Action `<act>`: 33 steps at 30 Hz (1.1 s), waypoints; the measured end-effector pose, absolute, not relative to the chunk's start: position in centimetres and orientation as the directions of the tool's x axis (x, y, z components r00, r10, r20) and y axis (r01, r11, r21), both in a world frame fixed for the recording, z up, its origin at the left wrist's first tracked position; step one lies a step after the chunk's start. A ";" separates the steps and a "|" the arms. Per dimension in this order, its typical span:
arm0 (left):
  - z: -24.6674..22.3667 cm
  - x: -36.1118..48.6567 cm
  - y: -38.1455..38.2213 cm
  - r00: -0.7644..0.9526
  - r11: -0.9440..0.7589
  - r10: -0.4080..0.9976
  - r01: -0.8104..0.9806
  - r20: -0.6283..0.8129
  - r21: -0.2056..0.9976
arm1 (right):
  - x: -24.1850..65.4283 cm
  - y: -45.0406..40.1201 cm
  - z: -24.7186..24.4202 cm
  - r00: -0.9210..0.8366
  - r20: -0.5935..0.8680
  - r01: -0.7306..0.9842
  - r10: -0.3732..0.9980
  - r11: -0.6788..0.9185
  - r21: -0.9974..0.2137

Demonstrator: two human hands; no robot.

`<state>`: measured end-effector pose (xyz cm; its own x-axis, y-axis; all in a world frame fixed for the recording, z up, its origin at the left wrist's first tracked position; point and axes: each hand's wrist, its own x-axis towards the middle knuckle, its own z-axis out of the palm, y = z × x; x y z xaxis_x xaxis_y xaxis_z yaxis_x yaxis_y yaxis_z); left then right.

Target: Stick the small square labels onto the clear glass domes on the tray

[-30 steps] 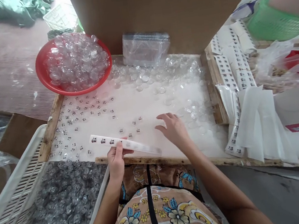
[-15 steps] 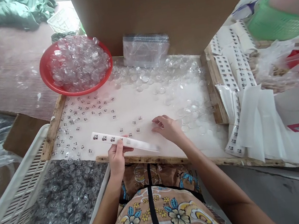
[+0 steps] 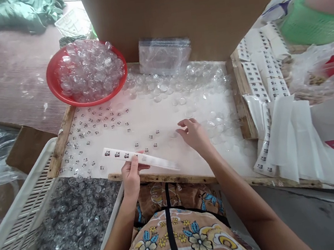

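Note:
A white strip with small panda stickers [image 3: 117, 154] is pinched between the thumb and fingers of my left hand [image 3: 131, 173], low over the front of the white tabletop [image 3: 156, 114]. My right hand [image 3: 194, 135] is over the table to the right of the strip, thumb and fingertips bent toward each other with a gap between them. A faint clear disc seems to lie by its fingertips. Clear discs [image 3: 162, 88] are scattered at the back and right of the table. Several panda-marked pieces [image 3: 155, 145] lie at the left and middle.
A red bowl [image 3: 52, 81] heaped with clear discs stands at the back left. Behind the table rises a cardboard panel [image 3: 187, 6]. A white crate [image 3: 20, 211] of finished-looking pieces sits lower left; sticker strips [image 3: 284, 141] lie at right, near a green basket [image 3: 311, 22].
My right hand has moved a little to the right, away from the panda-marked pieces. My left hand still holds the strip in nearly the same place. The view has shifted slightly.

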<state>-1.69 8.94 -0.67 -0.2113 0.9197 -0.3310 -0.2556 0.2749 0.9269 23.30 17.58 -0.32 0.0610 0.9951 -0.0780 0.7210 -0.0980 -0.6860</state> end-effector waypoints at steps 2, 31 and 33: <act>-0.7 -1.7 9.0 -0.207 0.278 0.920 -0.254 -0.332 0.926 | 22.7 16.4 -0.2 -0.091 -0.047 0.765 0.995 0.040 -0.642; -1.1 -1.7 8.9 -0.174 0.249 0.937 -0.277 -0.303 0.928 | 22.7 14.8 -0.9 0.015 -0.441 0.387 0.897 -0.412 -0.825; -1.0 -1.6 9.0 -0.172 0.250 0.938 -0.272 -0.302 0.929 | 22.6 14.4 -0.3 0.062 -0.282 0.522 0.957 -0.272 -0.808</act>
